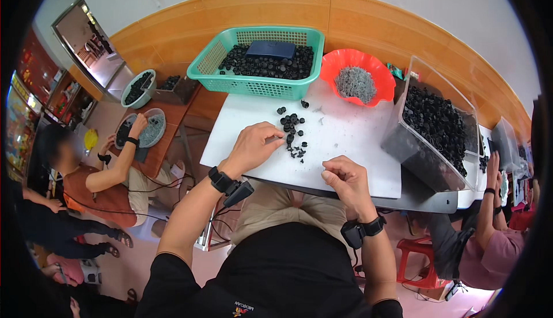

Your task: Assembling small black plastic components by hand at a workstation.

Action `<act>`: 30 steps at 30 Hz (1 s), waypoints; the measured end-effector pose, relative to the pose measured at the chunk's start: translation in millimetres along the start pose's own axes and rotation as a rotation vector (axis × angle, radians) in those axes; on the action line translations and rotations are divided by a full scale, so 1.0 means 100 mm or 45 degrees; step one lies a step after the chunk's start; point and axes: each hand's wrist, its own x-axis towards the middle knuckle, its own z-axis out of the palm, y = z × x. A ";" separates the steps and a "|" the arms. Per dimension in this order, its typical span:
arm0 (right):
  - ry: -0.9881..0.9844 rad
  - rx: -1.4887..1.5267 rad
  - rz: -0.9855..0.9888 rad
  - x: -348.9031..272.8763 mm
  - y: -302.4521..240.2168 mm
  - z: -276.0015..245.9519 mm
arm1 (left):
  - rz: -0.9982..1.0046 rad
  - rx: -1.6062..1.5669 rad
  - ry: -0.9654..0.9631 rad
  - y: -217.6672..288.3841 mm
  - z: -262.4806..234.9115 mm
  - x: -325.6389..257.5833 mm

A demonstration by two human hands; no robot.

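My left hand (254, 147) is over the white board (368, 139) with thumb and forefinger pinched together; anything between them is too small to make out. Right beside those fingertips lies a loose group of small black round caps (291, 120), with several tinier black pieces (298, 153) nearer to me. My right hand (350, 184) hovers at the board's front edge, fingers curled and thumb against the forefinger. What it holds, if anything, is hidden. A few small grey bits (321, 120) are scattered past the caps.
Behind the caps stands a green basket (247, 90) of black caps with a dark blue box (271, 50) on top. A red scalloped bowl (384, 90) holds grey pieces. At right is a clear bin (420, 160) full of black parts. People sit at both sides.
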 end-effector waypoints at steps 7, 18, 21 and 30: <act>-0.073 -0.213 0.190 0.11 -0.08 0.03 | 0.034 0.060 0.025 -0.10 0.02 -0.01; -0.228 -1.183 -0.177 0.71 -0.22 0.29 | -0.007 -0.132 0.164 -0.05 0.08 -0.16; -0.277 -1.265 -0.148 0.75 -0.17 0.27 | 0.021 -0.224 0.237 -0.05 0.10 -0.23; -0.182 -0.543 0.142 0.65 -0.25 0.25 | -0.091 -0.584 0.308 0.23 0.29 -0.50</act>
